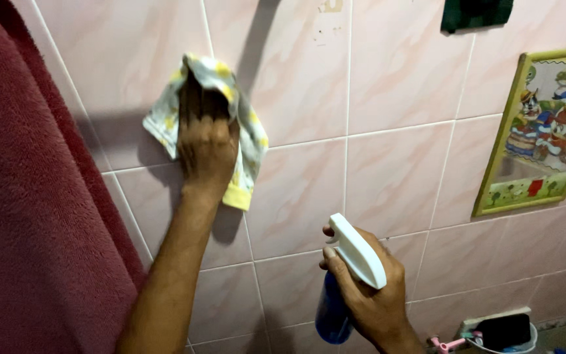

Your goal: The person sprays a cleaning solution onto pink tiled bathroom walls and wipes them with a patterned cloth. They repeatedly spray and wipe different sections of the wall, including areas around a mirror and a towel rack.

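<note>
My left hand [207, 141] presses a white cloth with yellow patches [249, 134] flat against the pink tiled wall [394, 164], fingers pointing up. The cloth hangs out around the hand on both sides. Lower and to the right, my right hand [371, 295] grips a blue spray bottle [332, 314] with a white trigger head [358, 252], held just off the wall with the nozzle pointing up and left.
A thick dark red towel [27, 216] hangs along the left edge, close to my left arm. A framed cartoon picture [542, 131] is fixed to the wall at right. A dark object [476, 13] sits at the top. A white container with small items [502, 331] stands at bottom right.
</note>
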